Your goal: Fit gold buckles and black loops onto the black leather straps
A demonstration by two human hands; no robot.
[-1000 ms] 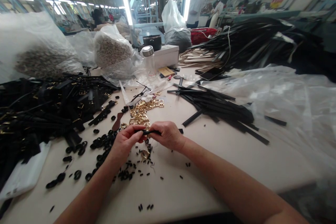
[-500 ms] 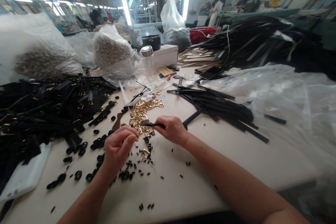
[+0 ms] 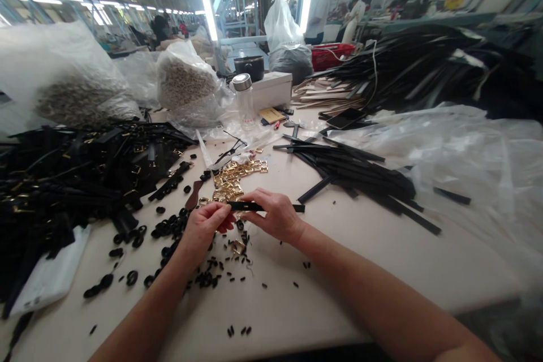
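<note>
A black strap point(image 3: 299, 208) lies level between my hands, with a small slot showing in its middle. My left hand point(image 3: 208, 225) pinches its left end between thumb and fingers. Around the strap farther right, my right hand point(image 3: 275, 216) is closed, and the other end sticks out past it. Just beyond the hands is a heap of gold buckles point(image 3: 231, 181). Small black tubular bits point(image 3: 207, 278) are scattered on the near side, with a single gold buckle point(image 3: 237, 246) among them. Black rings point(image 3: 172, 225) lie left of my left hand.
Finished-looking black straps with buckles point(image 3: 85, 175) are piled at left. More black strips point(image 3: 360, 172) lie at right beside clear plastic sheeting point(image 3: 475, 147). A glass bottle point(image 3: 245, 102), a white box point(image 3: 271, 90) and filled plastic bags point(image 3: 186, 82) stand at the back.
My left hand has come right and taken hold of the strap's left end. The strap, bunched in my right hand before, is now stretched level between both hands.
</note>
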